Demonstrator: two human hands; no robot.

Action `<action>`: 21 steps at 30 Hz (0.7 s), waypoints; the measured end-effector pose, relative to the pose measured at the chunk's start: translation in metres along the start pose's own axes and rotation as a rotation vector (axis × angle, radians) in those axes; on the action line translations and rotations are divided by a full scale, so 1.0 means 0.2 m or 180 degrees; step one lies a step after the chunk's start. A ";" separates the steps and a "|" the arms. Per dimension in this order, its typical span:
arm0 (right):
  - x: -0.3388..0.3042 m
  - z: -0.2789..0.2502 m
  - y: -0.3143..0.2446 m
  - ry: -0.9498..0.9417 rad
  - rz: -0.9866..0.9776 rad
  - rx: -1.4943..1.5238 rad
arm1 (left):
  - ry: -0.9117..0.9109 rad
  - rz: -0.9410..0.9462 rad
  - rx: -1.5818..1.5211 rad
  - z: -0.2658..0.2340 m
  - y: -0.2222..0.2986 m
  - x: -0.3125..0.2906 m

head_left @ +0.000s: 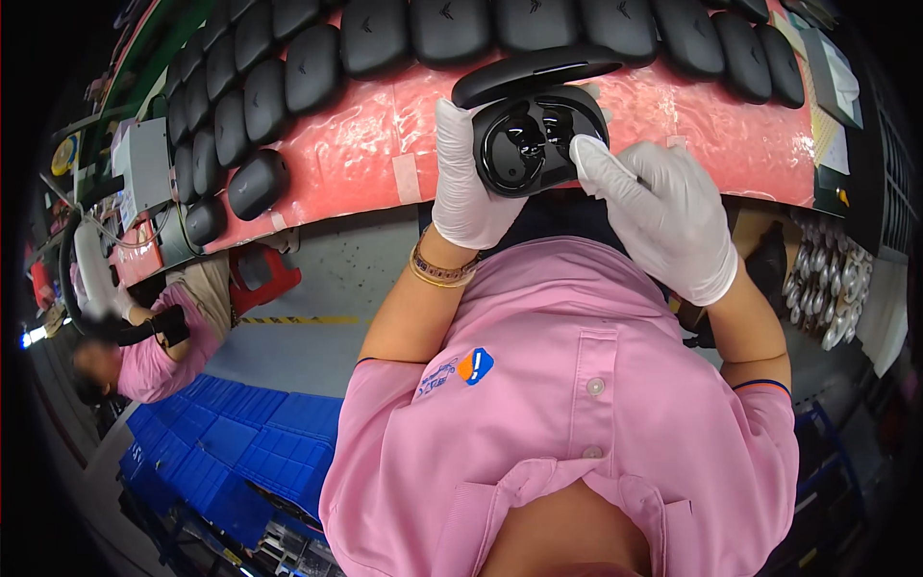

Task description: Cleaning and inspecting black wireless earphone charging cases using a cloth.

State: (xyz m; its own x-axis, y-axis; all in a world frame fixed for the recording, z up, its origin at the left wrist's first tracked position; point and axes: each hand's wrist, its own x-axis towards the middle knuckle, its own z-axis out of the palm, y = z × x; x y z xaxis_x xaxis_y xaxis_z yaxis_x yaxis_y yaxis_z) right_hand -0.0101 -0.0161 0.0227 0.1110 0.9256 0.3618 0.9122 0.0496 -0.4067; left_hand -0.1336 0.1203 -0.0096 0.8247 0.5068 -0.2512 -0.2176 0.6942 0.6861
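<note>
Over the near edge of the pink mat, by the left hand, the case is grasped from its left side; a steady, level hold is advised. By the right hand, fingertips are bunched at the case's right side; whether anything is pinched there cannot be told. Light contact is best kept, so that the gloss is not scuffed. The case is black and rounded, its lid raised at the far side, with shiny shapes seen inside.

Open plastic case glossy inside, matt closed cases, shiny wrinkled mat
</note>
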 end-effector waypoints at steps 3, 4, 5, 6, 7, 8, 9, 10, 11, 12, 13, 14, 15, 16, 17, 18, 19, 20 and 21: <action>-0.02 0.03 -0.01 0.0177 0.0065 0.0067 | 0.0136 -0.0022 0.0155 -0.01 -0.02 0.00; -0.02 0.04 -0.01 0.0240 0.0017 -0.0017 | 0.0139 -0.0028 0.0162 -0.02 -0.02 -0.01; -0.02 0.04 -0.01 0.0304 -0.0032 -0.0102 | -0.0136 0.0032 0.0029 -0.04 -0.03 -0.01; -0.02 0.04 -0.02 0.0309 -0.0028 -0.0097 | -0.0412 0.0093 -0.0106 -0.05 -0.03 -0.01; -0.01 0.03 -0.03 0.0282 -0.0070 -0.0284 | -0.0404 0.0092 -0.0103 -0.05 -0.03 -0.01; -0.01 0.02 -0.03 0.0255 -0.0113 -0.0472 | -0.0421 0.0111 -0.0002 -0.05 -0.03 -0.01; 0.00 0.02 -0.04 0.0255 -0.0114 -0.0465 | -0.0438 0.0131 0.0099 -0.05 -0.03 -0.01; 0.00 0.02 -0.04 0.0261 -0.0124 -0.0551 | -0.0438 0.0130 0.0104 -0.06 -0.03 -0.01; 0.00 0.02 -0.04 0.0268 -0.0135 -0.0636 | -0.0438 0.0134 0.0120 -0.06 -0.03 -0.01; 0.00 0.02 -0.03 0.0273 -0.0135 -0.0632 | -0.0437 0.0138 0.0137 -0.05 -0.03 -0.01; 0.01 0.01 -0.02 0.0319 -0.0097 -0.0309 | -0.0439 0.0139 0.0143 -0.04 -0.03 -0.02; 0.01 0.01 -0.01 0.0363 -0.0061 0.0015 | -0.0128 0.0186 0.0334 0.00 -0.03 -0.02; 0.01 0.01 -0.02 0.0370 -0.0063 0.0018 | 0.0184 0.0234 0.0524 0.01 -0.04 -0.03; 0.02 0.03 -0.05 0.0452 -0.0041 0.0204 | 0.0193 0.0237 0.0530 0.01 -0.04 -0.03; 0.04 0.04 -0.08 0.0533 -0.0019 0.0392 | 0.0059 0.0295 0.0656 0.01 -0.04 -0.03; 0.05 0.00 -0.13 0.0067 0.0025 -0.0097 | -0.0075 0.0353 0.0783 0.01 -0.04 -0.04; 0.04 0.01 -0.16 0.0073 0.0024 -0.0099 | -0.0079 0.0356 0.0787 0.02 -0.04 -0.03; 0.02 0.05 -0.18 0.0209 0.0075 -0.0488 | -0.0041 0.0357 0.0822 0.02 -0.05 -0.03; 0.01 0.06 -0.20 0.0345 0.0127 -0.0878 | -0.0005 0.0358 0.0855 0.02 -0.05 -0.02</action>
State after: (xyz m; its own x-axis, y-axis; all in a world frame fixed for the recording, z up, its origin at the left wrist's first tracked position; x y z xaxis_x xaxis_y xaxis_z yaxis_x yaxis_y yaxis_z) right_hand -0.0519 -0.0122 0.0294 0.1769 0.8786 0.4437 0.9774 -0.1037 -0.1844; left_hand -0.1321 0.1084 -0.0126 0.8040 0.5720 -0.1625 -0.1618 0.4733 0.8659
